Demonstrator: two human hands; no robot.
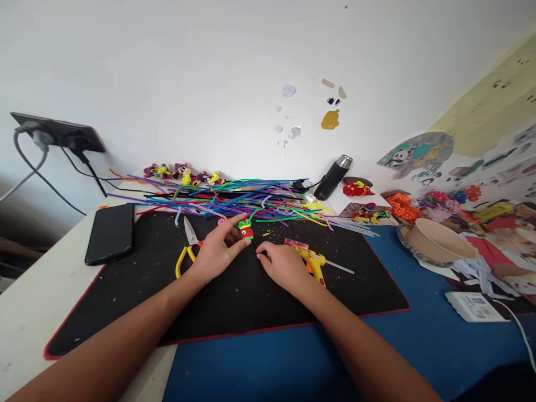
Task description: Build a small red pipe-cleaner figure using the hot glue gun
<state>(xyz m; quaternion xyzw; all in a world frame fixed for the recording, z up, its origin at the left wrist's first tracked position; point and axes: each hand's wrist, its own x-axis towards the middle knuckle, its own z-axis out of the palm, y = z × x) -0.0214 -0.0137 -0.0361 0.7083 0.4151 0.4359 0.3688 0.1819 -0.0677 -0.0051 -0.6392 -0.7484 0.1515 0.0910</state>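
Observation:
Between the thumb and fingers of my left hand (220,248) is a small pipe-cleaner figure (246,230), red and green with a yellow band and a googly eye. Just to its right, my right hand (285,265) has its thumb and forefinger pinched together. A thin dark strand seems to run from the figure toward those fingertips, but what they grip is too small to make out. Yellow-handled scissors (190,237) lie beside my left hand, partly covered by it. A yellow glue gun (315,262) with a clear glue stick rests behind my right hand.
Many coloured pipe cleaners (234,195) lie along the wall behind the black mat (234,301). A phone (109,234) is at left. A black flask (334,177), small finished figures (184,174), a bowl (444,241) and a white box (476,307) stand around the edges.

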